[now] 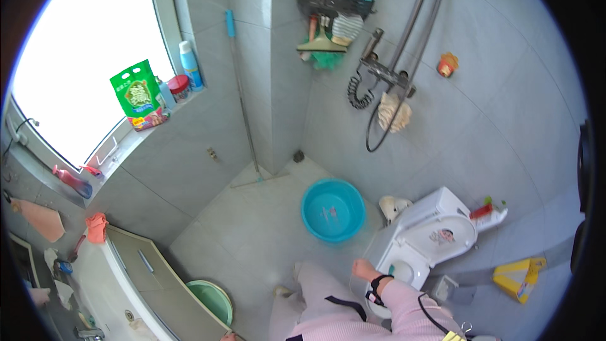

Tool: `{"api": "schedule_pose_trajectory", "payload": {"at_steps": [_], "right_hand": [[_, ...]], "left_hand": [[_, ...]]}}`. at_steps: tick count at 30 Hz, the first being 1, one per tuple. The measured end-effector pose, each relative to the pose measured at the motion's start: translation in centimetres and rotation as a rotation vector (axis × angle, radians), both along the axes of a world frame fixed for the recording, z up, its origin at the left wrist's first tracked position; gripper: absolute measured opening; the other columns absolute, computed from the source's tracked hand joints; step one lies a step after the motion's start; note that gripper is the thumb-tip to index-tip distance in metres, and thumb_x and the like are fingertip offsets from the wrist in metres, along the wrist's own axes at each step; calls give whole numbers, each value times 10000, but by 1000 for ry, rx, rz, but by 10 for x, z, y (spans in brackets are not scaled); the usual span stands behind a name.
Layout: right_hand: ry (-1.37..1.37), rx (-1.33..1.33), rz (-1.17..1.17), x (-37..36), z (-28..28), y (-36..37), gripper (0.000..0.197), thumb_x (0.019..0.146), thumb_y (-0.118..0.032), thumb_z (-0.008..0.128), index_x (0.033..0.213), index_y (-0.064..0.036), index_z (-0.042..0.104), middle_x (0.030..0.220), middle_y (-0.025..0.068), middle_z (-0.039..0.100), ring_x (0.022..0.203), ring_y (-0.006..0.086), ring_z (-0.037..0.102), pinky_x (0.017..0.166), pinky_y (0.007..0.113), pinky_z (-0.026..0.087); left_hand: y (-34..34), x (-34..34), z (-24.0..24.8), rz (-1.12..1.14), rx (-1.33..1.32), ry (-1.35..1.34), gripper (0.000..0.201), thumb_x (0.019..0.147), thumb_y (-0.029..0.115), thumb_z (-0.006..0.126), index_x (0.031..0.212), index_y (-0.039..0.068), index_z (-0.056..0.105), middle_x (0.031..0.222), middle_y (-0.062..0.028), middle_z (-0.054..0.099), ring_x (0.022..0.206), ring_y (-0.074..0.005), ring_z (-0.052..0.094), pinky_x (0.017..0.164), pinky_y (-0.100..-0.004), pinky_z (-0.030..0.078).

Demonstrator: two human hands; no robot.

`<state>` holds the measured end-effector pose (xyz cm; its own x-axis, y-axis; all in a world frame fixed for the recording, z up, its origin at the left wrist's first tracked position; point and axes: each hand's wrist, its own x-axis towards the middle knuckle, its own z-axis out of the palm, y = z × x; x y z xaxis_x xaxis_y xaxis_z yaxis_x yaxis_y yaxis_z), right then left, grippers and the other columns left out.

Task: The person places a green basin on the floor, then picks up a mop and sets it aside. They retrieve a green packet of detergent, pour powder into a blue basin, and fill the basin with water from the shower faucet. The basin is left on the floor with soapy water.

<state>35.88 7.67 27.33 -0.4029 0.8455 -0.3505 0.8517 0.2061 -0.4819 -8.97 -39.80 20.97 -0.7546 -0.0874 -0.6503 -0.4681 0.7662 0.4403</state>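
Observation:
My right hand (364, 269), with a dark band on the wrist, is closed beside the white toilet (435, 215). Whatever its fingers may hold is too small to make out. The toilet's lid is up, and a small teal patch (391, 269) shows at the bowl. Only a bit of my left hand (228, 337) enters at the lower edge, by the corner of the vanity cabinet (142, 265); its fingers are mostly hidden. In front of me on the floor stands a blue basin (333, 210) with small pinkish marks inside.
A green basin (211, 303) sits by the cabinet. A long-handled floor squeegee (243, 101) leans in the corner. Bottles and a green bag (139, 95) line the windowsill. The shower fixture (388, 72) is on the far wall; a yellow holder (519, 278) hangs right.

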Motion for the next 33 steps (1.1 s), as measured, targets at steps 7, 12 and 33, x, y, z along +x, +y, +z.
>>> {"api": "schedule_pose_trajectory", "payload": {"at_steps": [7,12,33], "right_hand": [[-249,-56,0,38,22,-29,226,721,-210,619,796,-7,684,844,234,645,829,429,614,750,497,494],[-217,-50,-51,40,31,-31,274,738,-245,617,773,19,681,860,240,646,839,424,617,773,496,493],[-307,-131,208,50,21,-2,270,745,-270,632,789,-14,706,832,213,658,855,391,623,775,461,502]], "left_hand": [[-21,6,20,-126,-23,-107,713,792,546,680,1095,-96,612,1024,-222,628,918,-233,556,753,-413,474],[-22,-21,21,-196,244,-227,138,798,77,584,671,25,562,503,-58,480,383,-191,471,362,-348,382],[56,-62,91,-34,396,-82,143,831,103,588,769,78,462,564,-23,428,394,-144,402,344,-293,307]]}}
